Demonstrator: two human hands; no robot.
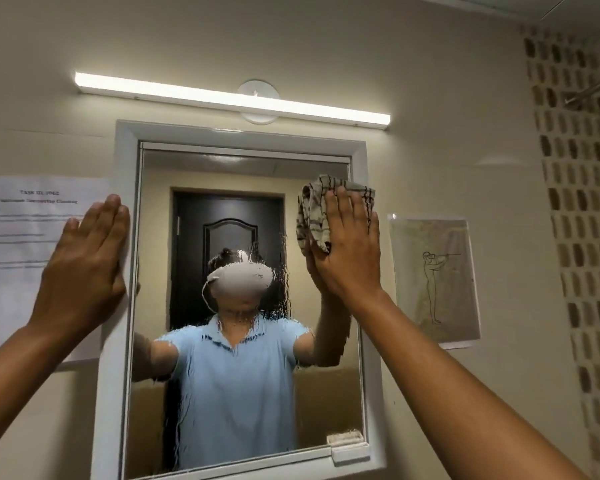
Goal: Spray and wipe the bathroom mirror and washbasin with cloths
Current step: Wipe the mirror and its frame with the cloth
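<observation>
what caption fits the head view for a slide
Right hand presses a cloth on the wet mirror.

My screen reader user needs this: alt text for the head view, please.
The right hand presses a checked cloth flat against the wet, streaked bathroom mirror near its upper right, while the left hand rests flat on the mirror's white frame.

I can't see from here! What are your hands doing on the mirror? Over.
Right hand flat, pressing cloth on mirror, upper right. Left hand flat on white frame. Glass wet, streaky. Nothing blocking.
</observation>
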